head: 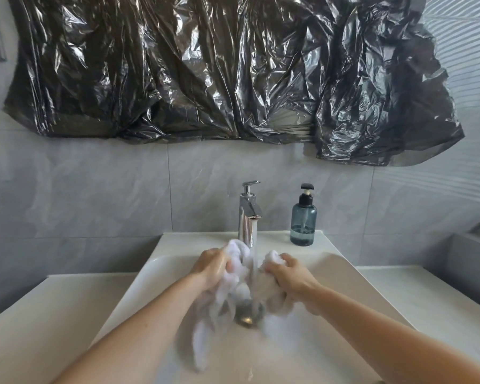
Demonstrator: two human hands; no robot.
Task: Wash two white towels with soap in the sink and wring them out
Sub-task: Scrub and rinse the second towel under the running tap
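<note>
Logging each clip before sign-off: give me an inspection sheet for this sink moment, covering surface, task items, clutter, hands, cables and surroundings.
Surface: pale counter around a white sink; drain visible at the basin bottom.
Task items: white towel bunched between both hands under the running stream from the faucet; a loose end trails toward the viewer, blurred. Whether it is one towel or two cannot be told. Blue-grey soap dispenser upright on the sink's back ledge, right of the faucet.
Clutter: nothing seen.
Hands: left hand and right hand each grip the cloth, either side of the stream.
Cables: nothing seen.
Surroundings: grey tiled wall; crumpled black plastic sheet fixed above.
</note>
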